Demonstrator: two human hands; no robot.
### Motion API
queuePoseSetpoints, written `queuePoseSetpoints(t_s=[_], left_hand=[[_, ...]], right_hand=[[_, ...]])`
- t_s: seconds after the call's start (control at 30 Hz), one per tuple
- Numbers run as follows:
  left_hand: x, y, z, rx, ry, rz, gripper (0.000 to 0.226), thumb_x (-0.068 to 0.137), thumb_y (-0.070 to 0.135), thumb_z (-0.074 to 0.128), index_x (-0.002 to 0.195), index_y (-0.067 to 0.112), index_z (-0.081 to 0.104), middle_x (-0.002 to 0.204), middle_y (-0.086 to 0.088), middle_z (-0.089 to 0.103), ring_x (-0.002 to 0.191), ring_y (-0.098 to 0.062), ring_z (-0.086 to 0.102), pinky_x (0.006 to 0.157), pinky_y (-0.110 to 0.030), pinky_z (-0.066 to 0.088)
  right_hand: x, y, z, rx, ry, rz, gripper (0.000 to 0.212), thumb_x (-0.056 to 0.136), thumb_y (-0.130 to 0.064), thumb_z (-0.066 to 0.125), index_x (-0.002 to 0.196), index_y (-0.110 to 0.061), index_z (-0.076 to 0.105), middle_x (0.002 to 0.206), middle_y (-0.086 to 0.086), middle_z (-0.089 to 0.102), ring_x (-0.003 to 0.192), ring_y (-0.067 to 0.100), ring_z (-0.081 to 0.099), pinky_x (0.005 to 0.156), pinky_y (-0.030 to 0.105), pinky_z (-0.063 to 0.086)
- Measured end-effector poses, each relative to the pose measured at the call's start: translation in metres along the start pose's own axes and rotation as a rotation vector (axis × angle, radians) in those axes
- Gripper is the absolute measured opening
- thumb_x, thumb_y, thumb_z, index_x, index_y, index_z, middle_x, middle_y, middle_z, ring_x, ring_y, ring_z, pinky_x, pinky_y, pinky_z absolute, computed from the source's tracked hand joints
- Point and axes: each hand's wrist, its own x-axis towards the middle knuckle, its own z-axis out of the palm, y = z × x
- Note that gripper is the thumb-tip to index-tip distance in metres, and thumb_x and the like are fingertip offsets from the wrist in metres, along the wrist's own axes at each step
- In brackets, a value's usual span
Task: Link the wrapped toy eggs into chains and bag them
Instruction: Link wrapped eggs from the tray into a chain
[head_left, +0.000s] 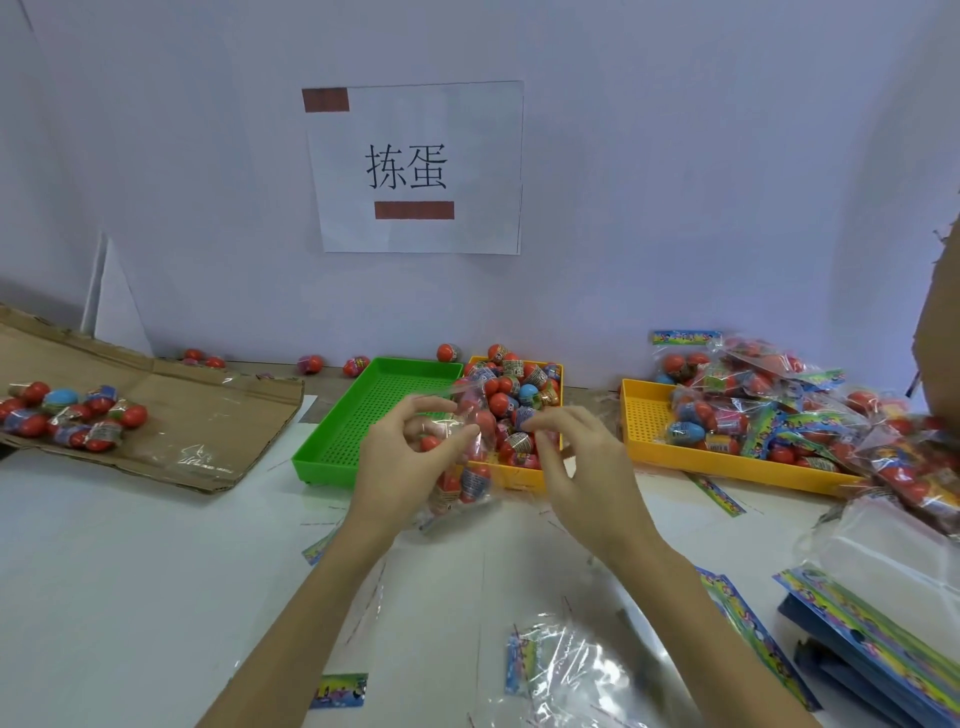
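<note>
Clear film of the egg bag (462, 467) was pinched at its mouth by the left hand (410, 457), just before the middle yellow tray (511, 474). The right hand (576, 457) pinched the film's other edge. Judged risk: slippery film slipping, eggs spilling onto the bench (156, 571).

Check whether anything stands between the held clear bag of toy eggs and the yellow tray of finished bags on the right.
Only the right hand itself; the clear bag of eggs, gripped by the left hand, otherwise has open tabletop toward the yellow tray.

Printed paper sign (418, 169) on wall; flattened cardboard (171, 415) at left.
</note>
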Motion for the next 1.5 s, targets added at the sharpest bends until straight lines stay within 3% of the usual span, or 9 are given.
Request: queuePoseSetpoints(t_s=[0.13, 0.3, 0.47, 0.63, 0.8, 1.0, 1.23, 1.37, 1.5], left_hand=[[0.000, -0.001, 0.001, -0.059, -0.024, -0.038, 0.039, 0.078, 0.030, 0.087, 0.111, 0.021, 0.068, 0.085, -0.002, 0.080, 0.078, -0.018, 0.079, 0.084, -0.044, 0.064], [0.001, -0.002, 0.003, -0.028, -0.057, -0.041, 0.035, 0.082, 0.022, 0.088, 0.112, 0.020, 0.069, 0.087, -0.001, 0.080, 0.080, -0.020, 0.079, 0.090, -0.053, 0.061], [-0.001, 0.000, 0.004, -0.029, -0.110, -0.038, 0.039, 0.082, 0.023, 0.088, 0.115, 0.018, 0.068, 0.089, -0.001, 0.081, 0.080, -0.023, 0.079, 0.091, -0.056, 0.060], [-0.004, 0.004, 0.006, -0.030, -0.130, -0.018, 0.039, 0.083, 0.020, 0.088, 0.116, 0.017, 0.067, 0.089, 0.000, 0.081, 0.078, -0.023, 0.079, 0.088, -0.055, 0.061], [-0.009, 0.007, 0.011, 0.003, -0.160, 0.071, 0.038, 0.080, 0.022, 0.089, 0.111, 0.020, 0.069, 0.087, 0.002, 0.080, 0.079, -0.019, 0.077, 0.084, -0.051, 0.061], [-0.015, 0.007, 0.018, 0.043, -0.172, 0.196, 0.035, 0.084, 0.021, 0.087, 0.114, 0.025, 0.069, 0.088, 0.012, 0.075, 0.085, -0.010, 0.071, 0.082, -0.036, 0.059], [-0.016, 0.008, 0.016, 0.091, -0.183, 0.228, 0.037, 0.083, 0.018, 0.088, 0.115, 0.022, 0.068, 0.088, 0.006, 0.073, 0.082, -0.017, 0.069, 0.079, -0.043, 0.057], [-0.016, 0.007, 0.017, 0.174, -0.180, 0.273, 0.036, 0.082, 0.021, 0.088, 0.110, 0.029, 0.065, 0.070, 0.011, 0.057, 0.063, -0.007, 0.046, 0.058, -0.019, 0.039], [-0.015, 0.009, 0.015, 0.129, -0.189, 0.247, 0.040, 0.083, 0.019, 0.088, 0.117, 0.025, 0.068, 0.091, 0.022, 0.071, 0.078, -0.003, 0.064, 0.072, -0.020, 0.051]], right_hand=[[-0.004, 0.015, 0.008, -0.211, -0.217, -0.007, 0.025, 0.106, -0.028, 0.052, 0.125, -0.029, 0.068, 0.122, -0.009, 0.065, 0.118, 0.013, 0.046, 0.101, 0.029, 0.040], [-0.003, 0.015, 0.015, -0.454, -0.316, -0.046, 0.030, 0.110, -0.041, 0.035, 0.131, -0.044, 0.055, 0.119, -0.013, 0.061, 0.122, 0.018, 0.040, 0.104, 0.035, 0.026], [0.002, 0.015, 0.018, -0.280, -0.220, 0.044, 0.023, 0.107, -0.035, 0.047, 0.122, -0.042, 0.063, 0.116, -0.012, 0.064, 0.116, 0.017, 0.047, 0.087, 0.029, 0.017], [0.004, 0.010, 0.012, 0.019, -0.008, 0.088, 0.024, 0.102, -0.028, 0.062, 0.125, -0.035, 0.067, 0.115, -0.003, 0.065, 0.108, 0.017, 0.057, 0.092, 0.040, 0.049], [0.006, -0.012, -0.004, 0.234, 0.226, 0.009, 0.035, 0.094, -0.017, 0.074, 0.125, -0.027, 0.062, 0.113, -0.010, 0.065, 0.103, 0.004, 0.064, 0.082, 0.019, 0.057], [-0.001, -0.024, -0.004, 0.000, 0.078, -0.336, 0.035, 0.094, 0.000, 0.069, 0.125, -0.015, 0.069, 0.125, -0.002, 0.061, 0.118, 0.014, 0.056, 0.103, 0.019, 0.045], [-0.003, -0.026, -0.006, -0.095, 0.050, -0.397, 0.033, 0.098, 0.000, 0.065, 0.128, -0.011, 0.068, 0.127, 0.002, 0.063, 0.117, 0.017, 0.055, 0.103, 0.025, 0.048], [-0.003, -0.031, -0.006, -0.102, 0.064, -0.452, 0.032, 0.095, 0.001, 0.067, 0.125, -0.009, 0.069, 0.126, 0.004, 0.064, 0.117, 0.020, 0.058, 0.104, 0.027, 0.049], [-0.005, -0.031, -0.008, -0.205, -0.006, -0.458, 0.046, 0.082, 0.011, 0.077, 0.123, -0.008, 0.070, 0.127, 0.007, 0.066, 0.118, 0.023, 0.059, 0.103, 0.032, 0.052]])
